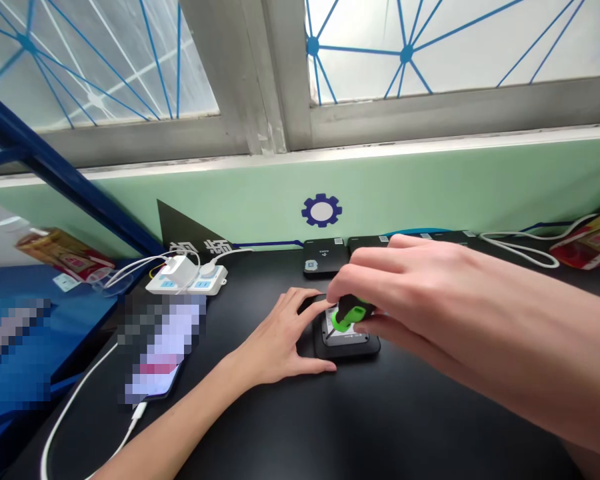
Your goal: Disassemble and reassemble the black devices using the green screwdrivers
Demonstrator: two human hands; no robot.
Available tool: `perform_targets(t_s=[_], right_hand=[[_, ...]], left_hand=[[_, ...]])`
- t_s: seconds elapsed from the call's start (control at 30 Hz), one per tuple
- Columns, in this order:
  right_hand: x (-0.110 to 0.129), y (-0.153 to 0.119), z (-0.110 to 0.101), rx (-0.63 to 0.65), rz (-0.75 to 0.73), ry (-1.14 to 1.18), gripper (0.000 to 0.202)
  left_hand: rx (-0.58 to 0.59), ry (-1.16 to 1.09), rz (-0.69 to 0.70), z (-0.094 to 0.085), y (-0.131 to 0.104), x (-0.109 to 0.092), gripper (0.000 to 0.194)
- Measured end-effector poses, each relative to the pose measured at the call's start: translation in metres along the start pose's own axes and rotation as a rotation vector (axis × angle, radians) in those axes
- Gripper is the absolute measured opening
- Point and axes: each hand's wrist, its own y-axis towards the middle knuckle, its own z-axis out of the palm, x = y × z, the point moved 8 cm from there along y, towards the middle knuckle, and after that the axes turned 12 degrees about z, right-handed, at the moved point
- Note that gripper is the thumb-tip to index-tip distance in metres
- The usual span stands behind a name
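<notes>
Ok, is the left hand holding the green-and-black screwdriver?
No, the right hand grips the green-and-black screwdriver, while the left hand is spread around the left side of the flat black device.

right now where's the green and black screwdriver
In the head view, the screwdriver is just right of centre, held in the right hand over the black device beside the left hand.
</notes>
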Motion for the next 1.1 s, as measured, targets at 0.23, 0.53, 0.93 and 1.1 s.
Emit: perform_targets(t_s=[0.23, 0.53, 0.93, 1.1], right_hand=[[0.000, 0.001, 0.011, 0.017, -0.041, 0.017, 0.025], [-0.002, 0.002, 0.015, 0.055, 0.001, 0.039, 0.019], [0.010, 0.011, 0.030, 0.015, -0.084, -0.086, 0.008], [0.008, 0.033, 0.035, 0.033, 0.035, -0.015, 0.032]], left_hand=[[-0.005, -0.013, -0.011, -0.001, -0.001, -0.003, 0.101], [-0.001, -0.024, -0.020, -0.001, -0.001, -0.003, 0.101], [-0.003, -0.028, -0.046, -0.004, 0.002, -0.005, 0.085], [0.000, -0.062, -0.065, -0.002, 0.001, -0.003, 0.090]])
